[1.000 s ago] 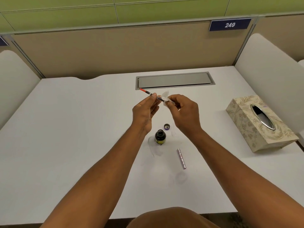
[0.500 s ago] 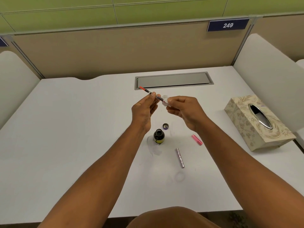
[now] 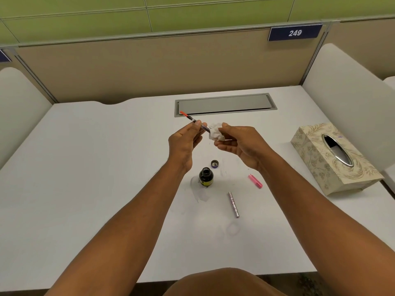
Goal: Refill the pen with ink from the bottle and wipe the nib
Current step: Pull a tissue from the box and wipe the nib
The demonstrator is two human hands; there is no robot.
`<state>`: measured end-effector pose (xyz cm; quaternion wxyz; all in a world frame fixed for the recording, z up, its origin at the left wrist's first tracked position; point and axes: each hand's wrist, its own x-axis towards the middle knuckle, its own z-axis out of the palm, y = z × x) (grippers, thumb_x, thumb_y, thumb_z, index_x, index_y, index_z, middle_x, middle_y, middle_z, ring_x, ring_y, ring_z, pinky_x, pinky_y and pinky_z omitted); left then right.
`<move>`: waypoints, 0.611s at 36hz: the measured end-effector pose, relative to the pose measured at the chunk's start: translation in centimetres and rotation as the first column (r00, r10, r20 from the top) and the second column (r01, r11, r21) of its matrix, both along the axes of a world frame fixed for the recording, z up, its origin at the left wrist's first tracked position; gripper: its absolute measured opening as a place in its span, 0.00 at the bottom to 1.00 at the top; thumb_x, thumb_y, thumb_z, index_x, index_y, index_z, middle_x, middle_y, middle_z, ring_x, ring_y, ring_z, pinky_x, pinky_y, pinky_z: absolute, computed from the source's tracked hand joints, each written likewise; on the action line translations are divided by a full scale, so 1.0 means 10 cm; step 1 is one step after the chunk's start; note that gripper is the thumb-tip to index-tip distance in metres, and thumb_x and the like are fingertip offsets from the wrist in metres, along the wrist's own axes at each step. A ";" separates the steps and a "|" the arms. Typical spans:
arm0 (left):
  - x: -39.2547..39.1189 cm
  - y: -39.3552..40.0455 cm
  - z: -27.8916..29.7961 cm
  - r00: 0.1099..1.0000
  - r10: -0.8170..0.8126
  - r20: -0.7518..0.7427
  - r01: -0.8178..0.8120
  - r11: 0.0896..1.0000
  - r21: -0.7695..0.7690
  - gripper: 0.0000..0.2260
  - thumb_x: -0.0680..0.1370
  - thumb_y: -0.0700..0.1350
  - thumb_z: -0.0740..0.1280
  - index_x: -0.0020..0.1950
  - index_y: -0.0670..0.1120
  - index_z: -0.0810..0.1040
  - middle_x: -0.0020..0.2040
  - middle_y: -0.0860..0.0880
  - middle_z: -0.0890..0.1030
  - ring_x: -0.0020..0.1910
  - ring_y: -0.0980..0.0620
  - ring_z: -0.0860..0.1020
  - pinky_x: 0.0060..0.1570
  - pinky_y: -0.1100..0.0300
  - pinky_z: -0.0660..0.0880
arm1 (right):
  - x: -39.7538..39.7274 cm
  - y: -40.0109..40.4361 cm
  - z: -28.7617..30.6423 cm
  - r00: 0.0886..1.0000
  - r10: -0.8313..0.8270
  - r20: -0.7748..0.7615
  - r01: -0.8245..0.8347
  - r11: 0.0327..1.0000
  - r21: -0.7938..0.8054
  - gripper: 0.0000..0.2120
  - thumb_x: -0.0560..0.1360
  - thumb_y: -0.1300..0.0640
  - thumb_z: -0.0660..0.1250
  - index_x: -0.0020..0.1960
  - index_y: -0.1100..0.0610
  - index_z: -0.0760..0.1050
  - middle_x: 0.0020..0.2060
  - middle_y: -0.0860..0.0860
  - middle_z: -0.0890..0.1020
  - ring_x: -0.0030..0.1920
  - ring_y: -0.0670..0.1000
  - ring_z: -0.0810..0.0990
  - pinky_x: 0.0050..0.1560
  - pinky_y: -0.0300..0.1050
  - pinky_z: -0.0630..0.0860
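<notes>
My left hand (image 3: pixel 186 142) pinches a thin pen insert (image 3: pixel 193 120) with a red-orange back end pointing up and to the left. Its front end goes into a crumpled white tissue (image 3: pixel 216 130) held in my right hand (image 3: pixel 239 146); the nib is hidden inside the tissue. Both hands hover above the white desk (image 3: pixel 85 178). Below them stands the open ink bottle (image 3: pixel 206 176) with dark ink, and its cap (image 3: pixel 214 163) lies just behind it to the right. A silver pen barrel (image 3: pixel 233 204) and a pink pen piece (image 3: pixel 255 181) lie on the desk nearer me.
A patterned tissue box (image 3: pixel 333 159) sits at the right. A grey cable-tray lid (image 3: pixel 224 104) is set into the desk at the back. Faint ink smears (image 3: pixel 199 194) mark the desk beside the bottle. Partition walls close in the back and both sides.
My right hand has turned and opened a little, so the crumpled tissue shows more around the pen's front end. The pink pen piece, hidden a second ago, is visible under my right wrist.
</notes>
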<state>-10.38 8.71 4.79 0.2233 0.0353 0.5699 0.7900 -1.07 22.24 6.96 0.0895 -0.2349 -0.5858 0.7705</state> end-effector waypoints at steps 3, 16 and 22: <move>0.02 0.01 -0.02 0.999 -0.016 -0.044 0.015 0.999 -0.031 0.04 0.79 0.45 0.70 0.49 0.47 0.85 0.49 0.48 0.87 0.56 0.48 0.83 0.59 0.57 0.77 | -0.01 0.01 0.00 1.000 -0.006 0.016 0.005 1.000 0.011 0.06 0.78 0.59 0.68 0.48 0.63 0.81 0.46 0.60 0.85 0.44 0.55 0.86 0.48 0.45 0.83; 0.07 0.02 -0.07 0.994 -0.042 -0.100 0.035 0.997 -0.068 0.07 0.79 0.45 0.70 0.54 0.44 0.85 0.51 0.47 0.87 0.57 0.50 0.83 0.54 0.62 0.78 | 0.02 -0.02 -0.07 0.997 0.038 0.062 -0.050 0.977 0.207 0.04 0.76 0.61 0.71 0.50 0.57 0.83 0.45 0.52 0.86 0.46 0.51 0.84 0.47 0.39 0.81; 0.11 0.03 -0.12 0.997 -0.034 -0.075 0.030 0.997 -0.066 0.08 0.79 0.44 0.70 0.55 0.44 0.84 0.50 0.48 0.87 0.56 0.50 0.83 0.53 0.62 0.78 | 0.01 -0.04 -0.19 0.989 -0.145 0.028 0.105 0.822 0.560 0.09 0.76 0.53 0.71 0.55 0.54 0.84 0.43 0.49 0.85 0.42 0.51 0.85 0.47 0.44 0.83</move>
